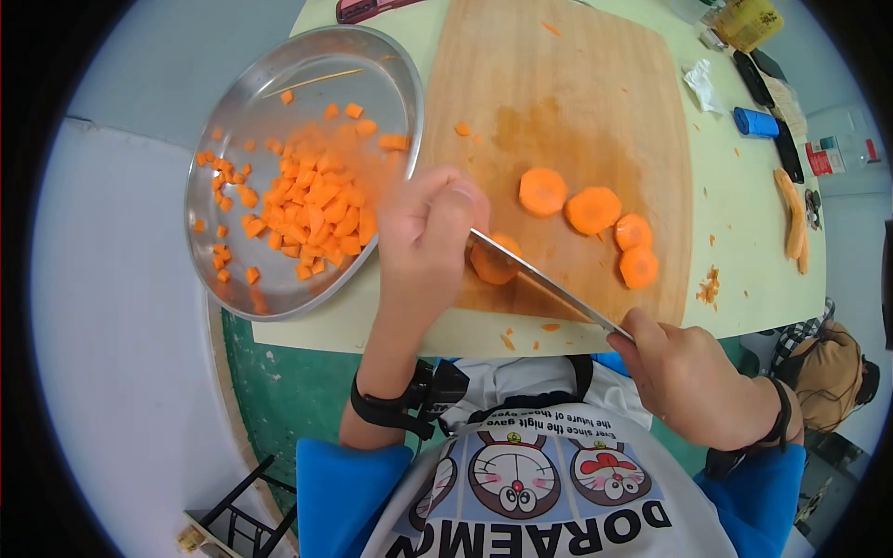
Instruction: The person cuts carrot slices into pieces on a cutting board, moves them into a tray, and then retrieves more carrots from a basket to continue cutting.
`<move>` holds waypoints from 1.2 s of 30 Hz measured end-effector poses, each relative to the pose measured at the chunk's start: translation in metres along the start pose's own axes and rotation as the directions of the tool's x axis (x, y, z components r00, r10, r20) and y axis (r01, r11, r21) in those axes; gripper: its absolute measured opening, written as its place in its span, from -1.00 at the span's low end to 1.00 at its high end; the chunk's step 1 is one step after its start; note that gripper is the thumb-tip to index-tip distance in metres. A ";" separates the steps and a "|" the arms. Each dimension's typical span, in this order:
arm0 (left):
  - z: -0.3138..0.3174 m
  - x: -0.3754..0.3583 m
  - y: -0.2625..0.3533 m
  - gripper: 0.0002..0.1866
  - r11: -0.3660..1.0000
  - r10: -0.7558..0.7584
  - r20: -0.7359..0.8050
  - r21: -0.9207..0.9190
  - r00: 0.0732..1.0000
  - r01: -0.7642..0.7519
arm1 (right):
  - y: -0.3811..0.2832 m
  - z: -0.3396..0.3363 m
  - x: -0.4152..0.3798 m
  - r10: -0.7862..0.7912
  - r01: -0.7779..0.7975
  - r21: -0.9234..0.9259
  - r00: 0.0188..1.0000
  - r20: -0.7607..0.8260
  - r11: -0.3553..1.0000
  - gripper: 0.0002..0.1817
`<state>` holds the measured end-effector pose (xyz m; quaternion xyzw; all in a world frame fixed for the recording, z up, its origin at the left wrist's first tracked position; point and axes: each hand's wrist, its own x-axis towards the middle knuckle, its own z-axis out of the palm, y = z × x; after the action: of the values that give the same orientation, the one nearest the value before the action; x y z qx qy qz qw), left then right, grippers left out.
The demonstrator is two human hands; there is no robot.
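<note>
My right hand point(684, 372) is wrapped round the handle of a knife point(558, 290), whose blade slants up and left over the cutting board point(595, 88). Beside the blade's tip is my left hand point(433, 223), fingers curled; what they hold, if anything, is hidden. One carrot slice point(493, 265) lies partly under the blade. Farther right on the board are several round carrot slices point(593, 210). An oval metal tray point(307, 51) at the left holds a heap of diced carrot point(312, 205), partly blurred near my left hand.
Along the table's right side are a blue roll point(755, 123), crumpled white paper point(702, 86), long orange-tan pieces point(793, 219) and small carrot scraps point(709, 285). A yellow container point(747, 23) stands at the back right. A brown bag point(830, 372) is beyond the table's right corner.
</note>
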<state>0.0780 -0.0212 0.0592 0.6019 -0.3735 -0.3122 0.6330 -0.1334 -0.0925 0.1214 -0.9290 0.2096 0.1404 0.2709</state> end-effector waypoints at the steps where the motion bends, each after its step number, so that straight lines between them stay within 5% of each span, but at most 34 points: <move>1: 0.000 0.000 -0.001 -0.71 1.000 0.004 0.004 0.002 1.000 -0.004 | 0.000 0.000 0.000 0.004 -0.004 0.028 1.000 0.004 1.000 -0.85; 16: -0.008 0.003 -0.018 -0.73 0.986 0.158 0.027 0.040 0.987 -0.159 | 0.004 0.001 0.003 -0.056 0.056 0.078 0.998 0.002 0.995 -0.76; 36: -0.006 0.007 -0.028 -0.75 0.988 0.144 -0.015 -0.055 0.990 -0.144 | 0.007 0.009 0.005 -0.038 0.047 0.107 0.995 -0.089 0.993 -0.79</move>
<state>0.0878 -0.0261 0.0318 0.5573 -0.4034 -0.2725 0.6726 -0.1337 -0.0943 0.1087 -0.9222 0.2088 0.0823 0.3150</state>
